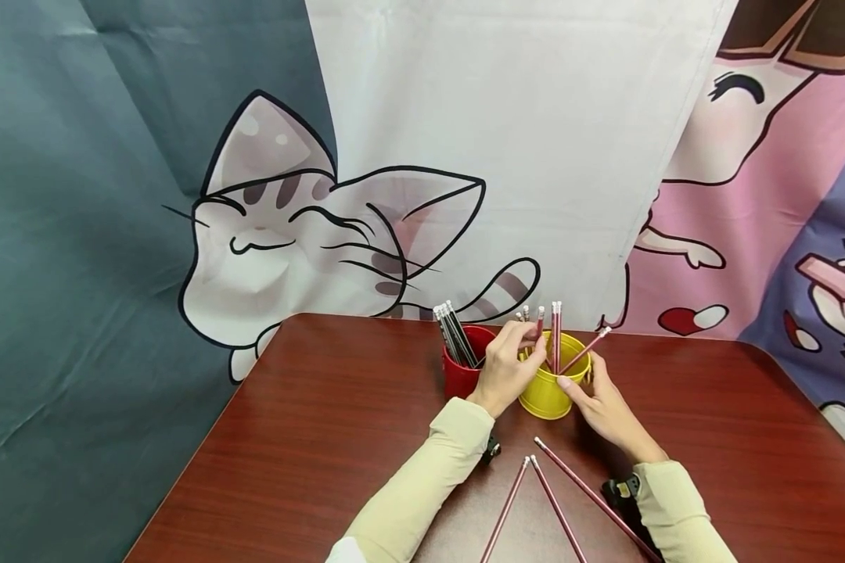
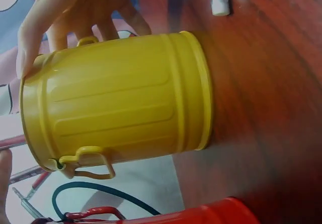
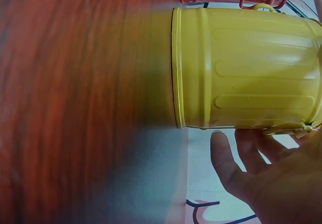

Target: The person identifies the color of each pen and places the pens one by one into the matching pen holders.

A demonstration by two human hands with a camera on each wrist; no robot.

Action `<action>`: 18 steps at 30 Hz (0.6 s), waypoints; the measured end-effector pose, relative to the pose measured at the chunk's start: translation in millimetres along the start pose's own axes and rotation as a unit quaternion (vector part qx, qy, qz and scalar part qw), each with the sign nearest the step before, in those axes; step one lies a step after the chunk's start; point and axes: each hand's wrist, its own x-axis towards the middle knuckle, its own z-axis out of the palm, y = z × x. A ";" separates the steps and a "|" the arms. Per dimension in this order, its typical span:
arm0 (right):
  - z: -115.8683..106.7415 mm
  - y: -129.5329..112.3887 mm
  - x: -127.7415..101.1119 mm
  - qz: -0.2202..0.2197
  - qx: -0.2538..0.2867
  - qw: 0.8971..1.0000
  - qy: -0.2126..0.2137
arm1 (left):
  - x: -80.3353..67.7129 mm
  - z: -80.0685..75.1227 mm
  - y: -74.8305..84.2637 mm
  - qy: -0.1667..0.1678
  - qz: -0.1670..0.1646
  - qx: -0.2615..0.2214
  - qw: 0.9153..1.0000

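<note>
A small yellow bucket (image 1: 545,403) stands upright with several dark-red pencils (image 1: 556,336) leaning in it, their white-ended erasers up. Over its left rim my left hand (image 1: 510,363) pinches a dark-red pencil (image 1: 540,319) near its eraser end; the lower part is hidden behind the fingers and rim. My right hand (image 1: 609,403) holds the bucket from the right, thumb at the near rim and fingers along its side, also seen in the right wrist view. Just left stands a red bucket (image 1: 459,385) with several black pencils (image 1: 456,336) in it, partly behind my left hand.
Three dark-red pencils lie on the brown table (image 1: 310,438) in front of the yellow bucket, one (image 1: 507,504) to the left, another (image 1: 558,504) in the middle, the longest-looking (image 1: 595,496) to the right. A printed cloth (image 1: 535,117) hangs behind the table.
</note>
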 end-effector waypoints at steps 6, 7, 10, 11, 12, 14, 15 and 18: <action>-1.4 -1.4 -0.1 -0.002 0.001 1.000 -0.004 | -10.4 -1.3 0.8 -0.046 -0.021 0.025 0.998; -1.6 -1.2 -0.2 -0.002 0.001 1.000 -0.005 | -11.8 -1.2 1.3 -0.053 -0.023 0.029 0.998; -1.2 -1.2 -0.8 -0.005 0.001 1.000 -0.004 | -15.4 -1.4 3.1 -0.068 -0.034 0.035 0.996; -0.8 -1.6 -1.0 -0.006 0.004 1.000 -0.004 | -16.5 -1.3 3.5 -0.069 -0.037 0.038 0.996; -0.3 -1.8 -1.1 -0.010 0.007 1.000 -0.002 | -17.7 -0.9 3.4 -0.069 -0.039 0.039 0.996; 0.5 -2.0 -1.5 -0.016 0.012 1.000 0.001 | -19.3 -1.0 4.1 -0.065 -0.044 0.038 0.996; 0.9 -2.0 -1.5 -0.019 0.015 1.000 0.002 | -19.9 -0.9 4.3 -0.063 -0.045 0.036 0.996; 1.4 -3.1 -1.8 -0.020 0.015 1.000 0.004 | -21.1 -0.9 5.0 -0.060 -0.052 0.032 0.996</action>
